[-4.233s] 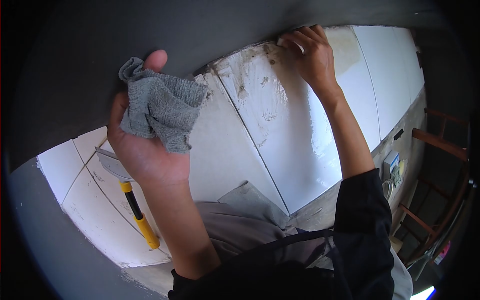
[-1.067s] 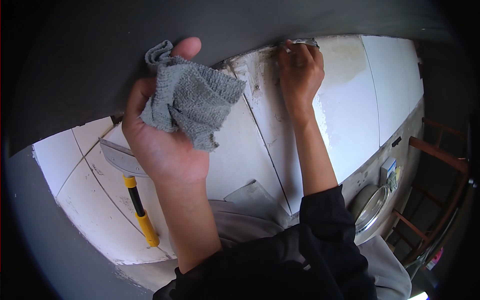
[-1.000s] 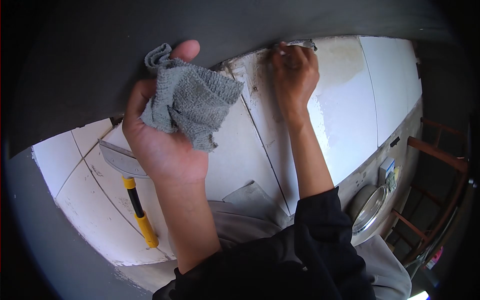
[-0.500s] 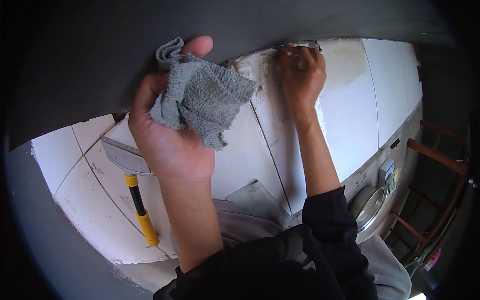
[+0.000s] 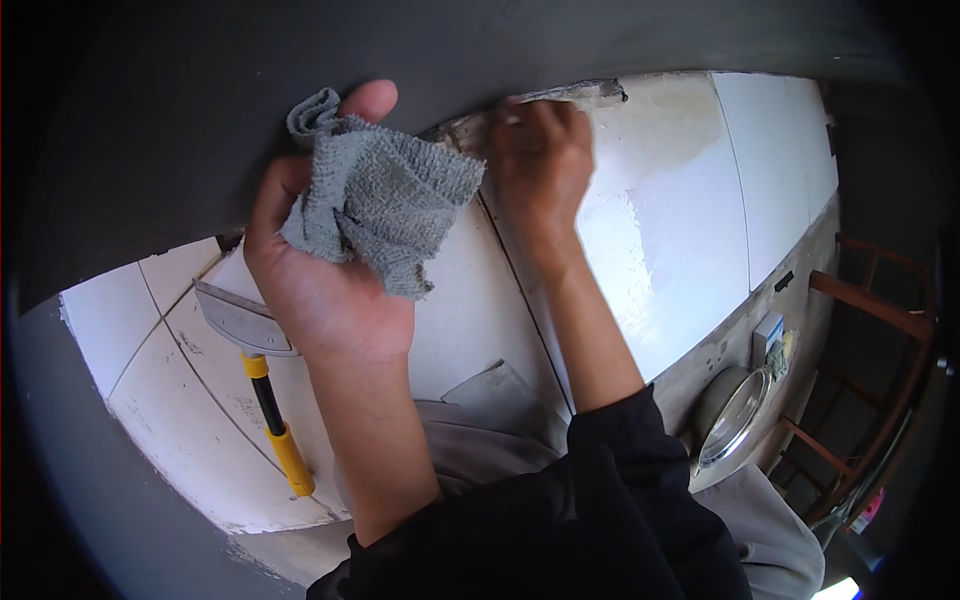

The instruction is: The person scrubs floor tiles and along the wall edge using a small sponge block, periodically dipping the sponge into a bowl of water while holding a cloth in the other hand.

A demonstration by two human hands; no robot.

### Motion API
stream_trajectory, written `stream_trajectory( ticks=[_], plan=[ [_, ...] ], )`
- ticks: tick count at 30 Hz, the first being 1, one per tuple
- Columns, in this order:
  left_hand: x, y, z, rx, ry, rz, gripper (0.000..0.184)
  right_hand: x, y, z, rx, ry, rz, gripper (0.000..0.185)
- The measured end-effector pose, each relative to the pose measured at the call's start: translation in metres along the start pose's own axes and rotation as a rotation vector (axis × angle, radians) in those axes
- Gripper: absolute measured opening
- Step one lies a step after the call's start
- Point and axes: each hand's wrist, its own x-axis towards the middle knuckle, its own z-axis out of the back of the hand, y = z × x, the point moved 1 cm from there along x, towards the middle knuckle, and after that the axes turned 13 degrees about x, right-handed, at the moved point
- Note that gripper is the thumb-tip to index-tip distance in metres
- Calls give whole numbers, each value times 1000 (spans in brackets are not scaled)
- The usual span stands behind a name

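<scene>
One crumpled grey cloth [image 5: 385, 195] up close, left grip [image 5: 340, 300] curled loosely around it. Yellow-black scraper [image 5: 268, 395] on white tiles [image 5: 475, 290], second cloth [image 5: 500, 395] near person's legs. Right grip [image 5: 545, 175] bent and blurry at grimy tile edge by dark grey wall [image 5: 250, 50]; can't tell if it's pinching anything. Brownish stain [image 5: 680, 120] past it. Further out: metal basin [image 5: 735, 415], small box [image 5: 768, 338], reddish-brown frame [image 5: 870, 303].

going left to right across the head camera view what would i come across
Yellow-and-black-handled scraper, left hand holding a grey cloth, right hand, round metal basin, reddish-brown frame
</scene>
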Motion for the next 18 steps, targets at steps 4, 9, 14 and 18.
stream_trajectory(
  ticks=[4,9,14,18],
  plan=[
    [1,-4,5,-79,52,67,42,-6,7,-3,67,42,79,13],
    [0,-4,-9,-10,-155,62,42,5,2,9,-13,-1,-70,10],
    [1,-3,0,-87,-19,65,42,-12,12,-2,68,104,61,16],
    [-2,-7,-19,87,-312,41,42,16,-23,33,-3,31,-204,12]
  ],
)
